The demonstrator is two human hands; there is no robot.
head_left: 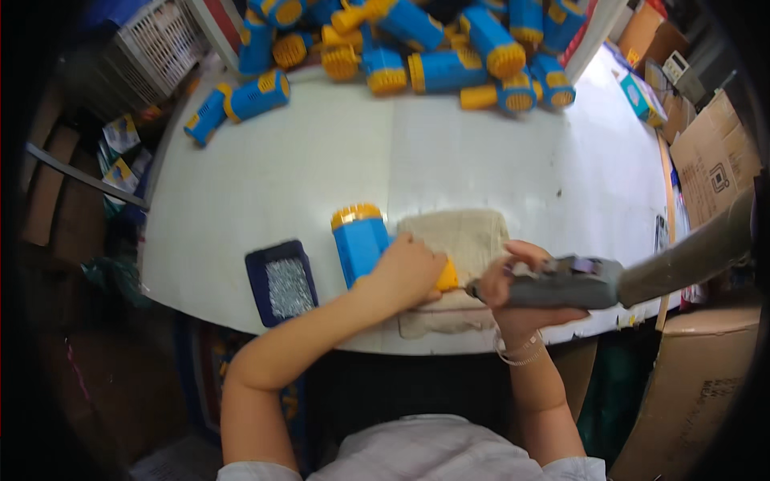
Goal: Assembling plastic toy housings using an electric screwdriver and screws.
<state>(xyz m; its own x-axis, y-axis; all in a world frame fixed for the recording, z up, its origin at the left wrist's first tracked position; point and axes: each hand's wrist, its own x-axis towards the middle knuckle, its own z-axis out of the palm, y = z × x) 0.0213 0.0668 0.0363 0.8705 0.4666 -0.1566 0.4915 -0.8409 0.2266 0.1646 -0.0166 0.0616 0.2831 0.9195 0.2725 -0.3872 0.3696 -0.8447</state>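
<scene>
A blue and yellow toy gun (pixel 358 247) with a thick barrel lies on the near middle of the table. My left hand (pixel 407 268) is closed over its handle part, whose yellow end sticks out to the right. In my right hand (pixel 513 293) is a grey power screwdriver (pixel 565 290), held sideways with its tip pointing left. That tip is at or very near the yellow end; whether it touches a screw is too small to tell. A folded beige cloth (pixel 465 230) lies under the work. Left of the toy sits a dark tray (pixel 255 280) of small silvery screws (pixel 289 289).
Several similar blue and yellow toys (pixel 449 70) are heaped at the table's far edge, with one lone toy gun (pixel 241 100) at far left. Cardboard boxes (pixel 698 353) crowd the right side. A white slatted crate (pixel 160 48) stands beyond the table at the far left.
</scene>
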